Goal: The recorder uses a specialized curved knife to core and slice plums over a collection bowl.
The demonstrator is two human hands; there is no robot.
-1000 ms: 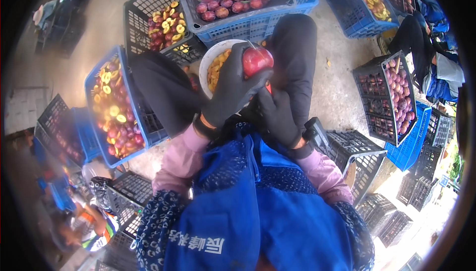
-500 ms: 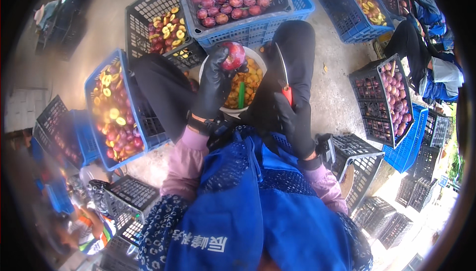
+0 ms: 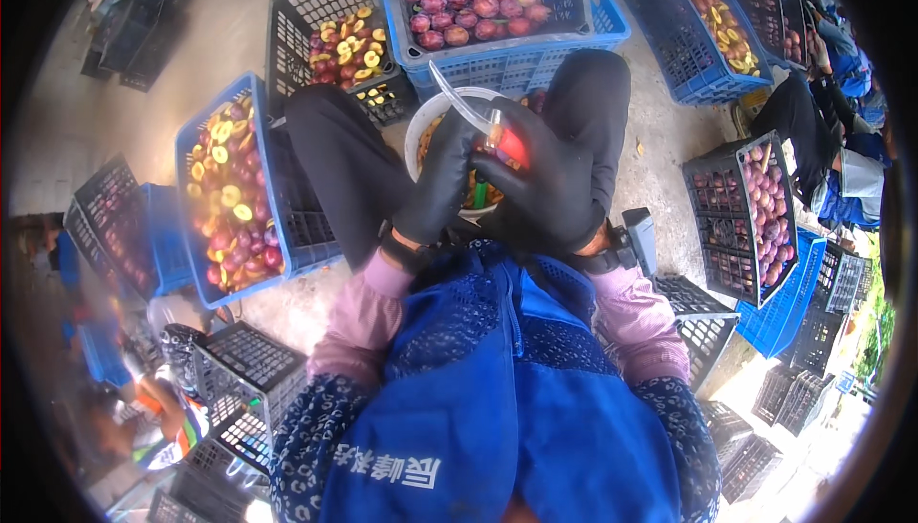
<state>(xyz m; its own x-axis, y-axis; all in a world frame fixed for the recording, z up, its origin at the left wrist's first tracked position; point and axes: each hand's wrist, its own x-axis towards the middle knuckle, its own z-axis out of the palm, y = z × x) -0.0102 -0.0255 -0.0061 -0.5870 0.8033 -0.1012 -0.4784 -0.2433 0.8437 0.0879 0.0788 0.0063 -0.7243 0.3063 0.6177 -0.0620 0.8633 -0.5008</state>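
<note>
Two gloved hands are noted at the centre of the frame, the left hand (image 3: 442, 171) and the right hand (image 3: 553, 174) close together over a white bucket (image 3: 412, 136). The right grip is closed around a red-handled knife (image 3: 467, 111); its bare, curved blade crosses above the left fingers in this view and points to the upper left of the frame. State of the left grip: cannot be told, since its inner side is hidden; whether it holds a fruit is not established. The bucket contains yellow-orange fruit pieces (image 3: 427, 141) and a green object (image 3: 480, 194).

Principal hazard, as judged: a cut to the left hand. A slip of the handle in a damp glove, or a twist of the right wrist, could bring the edge onto the fingers.

Secondary hazard: a wide swing to the left of the frame could carry the tip toward the left knee (image 3: 330, 126).

Further risks: a loosened right grip could drop the knife into the bucket; a knock from either leg could tip the bucket; a forward knee could jolt the stacked crates (image 3: 507, 67) at upper centre, dislodging whole plums (image 3: 475, 2).
</note>
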